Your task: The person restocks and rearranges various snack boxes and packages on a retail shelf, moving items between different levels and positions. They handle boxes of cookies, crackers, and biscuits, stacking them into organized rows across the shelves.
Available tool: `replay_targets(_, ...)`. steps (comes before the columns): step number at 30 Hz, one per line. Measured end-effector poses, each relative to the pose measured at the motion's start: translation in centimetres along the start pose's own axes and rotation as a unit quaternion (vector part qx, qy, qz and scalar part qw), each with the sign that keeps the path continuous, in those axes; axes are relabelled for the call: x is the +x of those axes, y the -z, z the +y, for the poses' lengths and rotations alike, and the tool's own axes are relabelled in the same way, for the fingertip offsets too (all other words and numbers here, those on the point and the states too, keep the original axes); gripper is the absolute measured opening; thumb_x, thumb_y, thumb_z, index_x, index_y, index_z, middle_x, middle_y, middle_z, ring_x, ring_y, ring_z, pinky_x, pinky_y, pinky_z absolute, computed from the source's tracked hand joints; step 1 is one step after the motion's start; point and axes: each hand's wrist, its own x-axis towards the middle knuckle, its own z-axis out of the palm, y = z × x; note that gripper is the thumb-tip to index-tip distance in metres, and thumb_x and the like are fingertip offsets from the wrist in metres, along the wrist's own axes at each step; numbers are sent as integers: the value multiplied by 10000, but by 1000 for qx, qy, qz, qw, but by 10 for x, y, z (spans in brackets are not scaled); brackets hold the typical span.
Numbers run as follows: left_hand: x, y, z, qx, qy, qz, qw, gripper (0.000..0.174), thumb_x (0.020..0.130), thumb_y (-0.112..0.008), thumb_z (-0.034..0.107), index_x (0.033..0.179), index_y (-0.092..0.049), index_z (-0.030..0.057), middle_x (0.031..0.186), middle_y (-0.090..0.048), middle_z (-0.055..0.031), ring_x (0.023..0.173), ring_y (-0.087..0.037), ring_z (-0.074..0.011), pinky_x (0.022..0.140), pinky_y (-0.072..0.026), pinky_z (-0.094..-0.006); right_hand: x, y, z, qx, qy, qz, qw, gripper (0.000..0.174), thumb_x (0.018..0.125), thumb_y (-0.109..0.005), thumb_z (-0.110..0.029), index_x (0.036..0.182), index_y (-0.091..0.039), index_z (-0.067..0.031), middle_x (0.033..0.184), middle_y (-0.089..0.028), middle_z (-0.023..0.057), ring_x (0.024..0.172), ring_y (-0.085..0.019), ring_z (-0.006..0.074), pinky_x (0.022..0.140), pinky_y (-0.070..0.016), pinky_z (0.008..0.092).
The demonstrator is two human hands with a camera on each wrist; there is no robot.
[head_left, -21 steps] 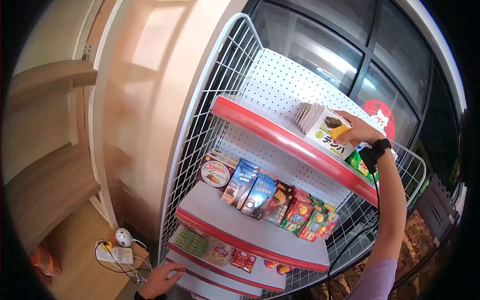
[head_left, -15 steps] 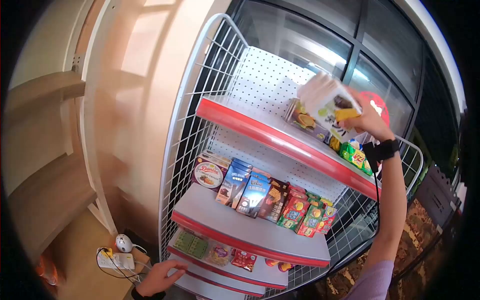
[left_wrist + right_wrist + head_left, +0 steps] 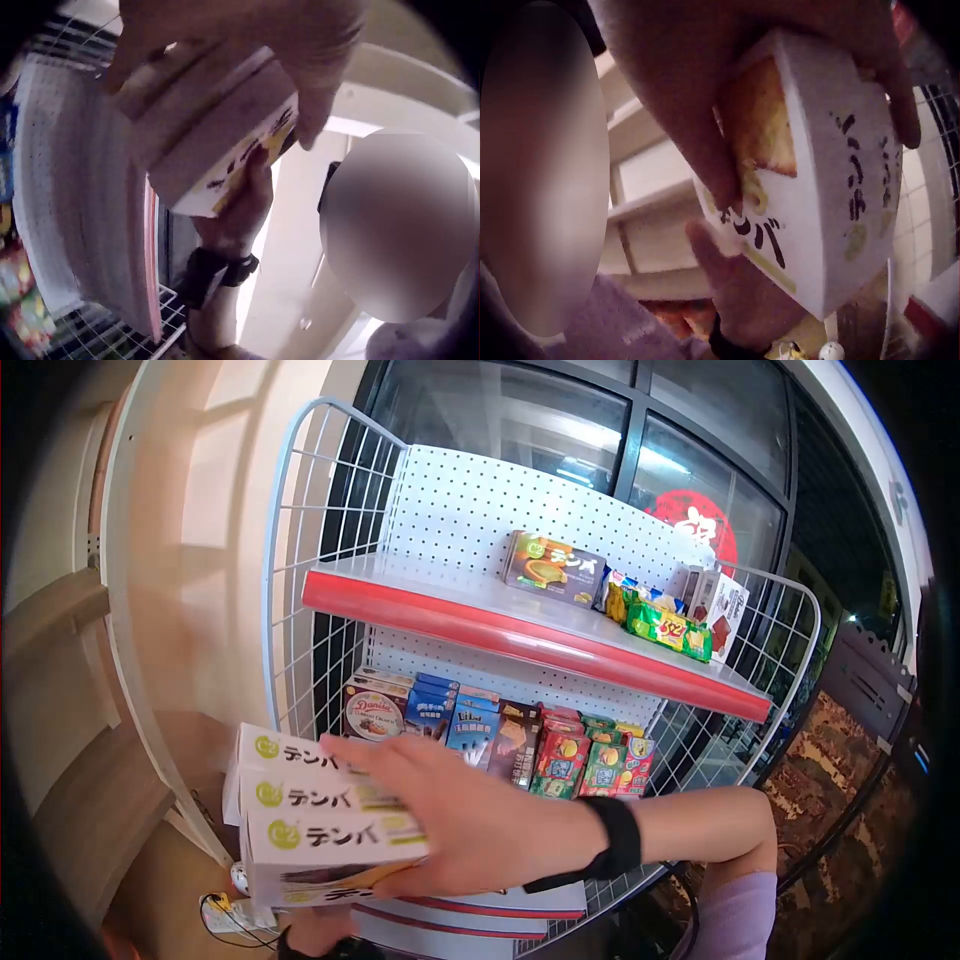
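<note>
My right hand (image 3: 480,815) grips a stack of white snack boxes (image 3: 325,838) with black and green lettering, thumb on one side and fingers on the other. The stack is in front of the shelves at lower left in the head view. My left hand (image 3: 318,930) is beneath the boxes, mostly hidden by them there. In the left wrist view, its thumb (image 3: 313,112) and fingers straddle the stack (image 3: 217,131). The right wrist view shows the left hand (image 3: 750,289) against the lower end of the boxes (image 3: 847,187), its thumb at the printed face.
On the top shelf (image 3: 530,645) stand a dark box (image 3: 550,570), a green packet (image 3: 668,632) and a white box (image 3: 730,610). Boxed snacks (image 3: 470,732) fill the shelf below. Wire side panels (image 3: 330,510) flank the rack. A power strip (image 3: 235,915) lies at lower left.
My right hand has lifted the white boxes off the top shelf and brought them down and left to my left hand, which now holds them too. The dark box behind them is uncovered.
</note>
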Motion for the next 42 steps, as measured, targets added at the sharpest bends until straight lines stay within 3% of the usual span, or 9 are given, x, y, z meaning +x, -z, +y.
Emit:
replay_targets(2,1,-3,-15,167,51,113,978,884,666,-850,158,1377,-338,42,1343,-462,-106,1242,-458,-256,1053,-368,-429,-1,-25,5,-40,-36,26,998,1014,693,-790,-276,1452,-179,7,1092,-452,239,1043,-455,386,947,-393,434)
replay_targets(8,1,30,-48,-138,50,91,985,768,737,-744,339,1355,-404,36,1251,-562,-123,1127,-561,-288,952,-470,-442,14,54,-1,-23,-22,-215,976,886,827,-633,-483,1433,-245,34,1369,-400,297,1272,-427,368,1033,-378,397)
replay_targets(10,-15,56,-40,-113,72,57,989,693,846,-650,387,1391,-368,65,1346,-488,-116,1221,-478,-288,1018,-405,-441,22,123,0,-194,78,-51,977,671,875,-609,-424,1370,-410,-17,1307,-500,228,1216,-497,308,1014,-399,361)
replay_targets(14,-46,113,-46,-91,96,158,979,866,804,-576,570,1445,-285,65,1411,-424,-140,1260,-441,-347,1043,-380,-498,31,243,70,-305,-104,191,927,610,860,-661,-375,1356,-457,-85,1317,-506,143,1226,-472,252,1031,-372,372)
replay_targets(18,-96,179,-45,-138,49,152,977,857,808,-571,568,1443,-291,65,1407,-429,-141,1255,-446,-347,1038,-385,-499,24,314,173,-436,-350,-28,829,991,681,-732,-574,1395,-368,8,1407,-407,239,1320,-381,338,1096,-304,376)
replay_targets(29,-224,187,-38,-310,-51,131,940,827,821,-553,560,1437,-309,66,1393,-446,-143,1241,-461,-348,1023,-400,-502,25,309,255,-174,-428,-30,887,1337,535,-834,-559,1474,-89,32,1366,-427,223,1267,-408,280,1037,-328,365)
replay_targets(31,-200,153,-36,-51,3,434,900,786,832,-547,544,1418,-345,60,1365,-475,-146,1220,-481,-342,1011,-415,-499,24,309,250,-142,-410,-32,900,1276,537,-838,-527,1456,-156,39,1292,-489,192,1209,-450,272,998,-350,339)
replay_targets(37,-178,147,-49,-48,-8,389,920,772,838,-543,536,1413,-351,58,1359,-480,-146,1217,-485,-338,1014,-414,-494,39,308,218,-297,-474,-107,822,1094,513,-831,-465,1358,-369,54,1321,-478,192,1183,-492,292,975,-391,353)
replay_targets(42,-181,137,-73,-39,-28,371,927,758,845,-539,528,1409,-357,55,1354,-486,-146,1214,-488,-334,1017,-412,-488,33,326,270,-241,-383,-57,890,950,498,-832,-463,1245,-524,36,1260,-543,209,1127,-539,292,902,-452,370)
